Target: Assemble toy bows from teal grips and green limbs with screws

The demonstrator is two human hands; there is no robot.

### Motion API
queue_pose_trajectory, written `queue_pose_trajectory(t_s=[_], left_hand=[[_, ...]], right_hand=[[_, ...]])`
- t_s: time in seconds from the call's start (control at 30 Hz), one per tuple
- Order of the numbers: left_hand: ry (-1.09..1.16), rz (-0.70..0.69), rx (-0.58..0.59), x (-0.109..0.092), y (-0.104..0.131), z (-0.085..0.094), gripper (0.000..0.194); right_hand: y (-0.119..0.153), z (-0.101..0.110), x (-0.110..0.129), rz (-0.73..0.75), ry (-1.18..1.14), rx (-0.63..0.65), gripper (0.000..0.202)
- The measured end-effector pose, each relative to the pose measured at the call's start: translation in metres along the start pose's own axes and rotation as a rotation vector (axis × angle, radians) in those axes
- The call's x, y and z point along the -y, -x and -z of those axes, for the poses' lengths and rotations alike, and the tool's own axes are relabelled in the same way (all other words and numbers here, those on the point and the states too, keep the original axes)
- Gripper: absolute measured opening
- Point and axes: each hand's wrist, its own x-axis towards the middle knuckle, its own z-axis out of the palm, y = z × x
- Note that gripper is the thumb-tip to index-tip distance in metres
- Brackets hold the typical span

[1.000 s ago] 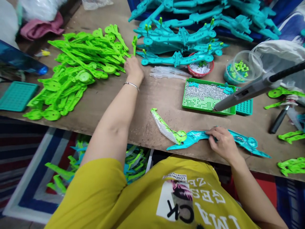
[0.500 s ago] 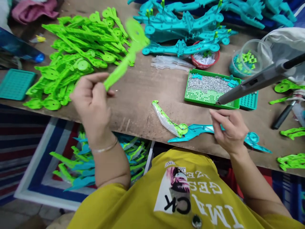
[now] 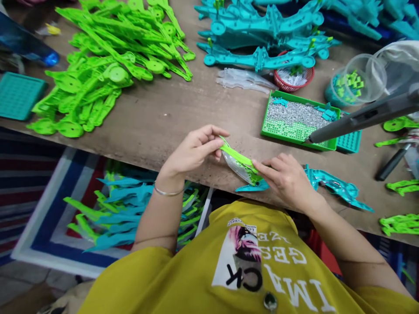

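My left hand [image 3: 196,150] pinches the far end of a long green plastic piece [image 3: 238,155] between thumb and fingers. My right hand [image 3: 288,179] has its fingers on the other end of that piece. Under it lies a green arm with a clear plastic blade [image 3: 236,169], which joins a blue plastic part [image 3: 340,185] on the table's front edge. The middle of the blue part is hidden by my right hand. The round end of the green piece is covered by my right fingers.
Green pieces [image 3: 98,65] are heaped at the back left. Blue parts [image 3: 262,59] are stacked behind. A green tray of small screws [image 3: 297,113] stands right of centre, with a grey electric screwdriver [image 3: 356,117] hanging over it. Finished-looking parts [image 3: 124,209] fill a box below the table.
My left hand has brought the green piece from the heap's side rightward and down onto the arm with the clear blade. My right hand has shifted left along the blue part to meet it.
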Motion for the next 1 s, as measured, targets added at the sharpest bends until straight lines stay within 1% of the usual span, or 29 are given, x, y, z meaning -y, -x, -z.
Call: queue_pose_trajectory(t_s=[0.03,0.07,0.13,0.2,0.23,0.3,0.37,0.43,0.57,0.67,0.87,0.97,1.0], left_hand=[[0.003,-0.013,-0.027,0.004,-0.007,0.000,0.033],[-0.014,-0.033,-0.077,0.009,-0.014,0.000,0.036],[-0.109,-0.092,-0.240,0.023,-0.027,0.002,0.035],[-0.221,-0.139,-0.415,0.039,-0.036,0.006,0.030],[-0.255,-0.144,-0.474,0.047,-0.040,0.007,0.028],[-0.273,-0.124,-0.525,0.061,-0.045,0.010,0.026],[-0.259,-0.091,-0.535,0.070,-0.048,0.011,0.026],[-0.243,-0.070,-0.537,0.075,-0.050,0.011,0.026],[-0.201,-0.059,-0.508,0.076,-0.051,0.010,0.026],[-0.178,-0.049,-0.476,0.073,-0.049,0.008,0.025],[-0.168,-0.027,-0.427,0.071,-0.049,0.007,0.026],[-0.200,-0.044,-0.422,0.071,-0.051,0.006,0.024],[-0.205,-0.050,-0.419,0.071,-0.051,0.006,0.027]], right_hand=[[-0.002,0.000,-0.001,-0.022,-0.013,0.009,0.036],[-0.003,0.000,-0.003,-0.057,-0.028,0.011,0.036],[-0.006,-0.001,-0.004,-0.146,-0.061,0.001,0.038],[-0.008,-0.005,-0.003,-0.220,-0.104,-0.002,0.038],[-0.009,-0.008,-0.001,-0.242,-0.127,0.006,0.038],[-0.014,-0.014,0.005,-0.259,-0.164,0.036,0.037],[-0.023,-0.019,0.014,-0.260,-0.177,0.061,0.037],[-0.033,-0.023,0.024,-0.262,-0.170,0.091,0.036],[-0.050,-0.026,0.037,-0.256,-0.164,0.219,0.035],[-0.055,-0.027,0.038,-0.250,-0.159,0.275,0.035],[-0.056,-0.027,0.033,-0.249,-0.124,0.282,0.032],[-0.057,-0.025,0.033,-0.247,-0.113,0.292,0.031],[-0.057,-0.025,0.033,-0.247,-0.112,0.298,0.031]])
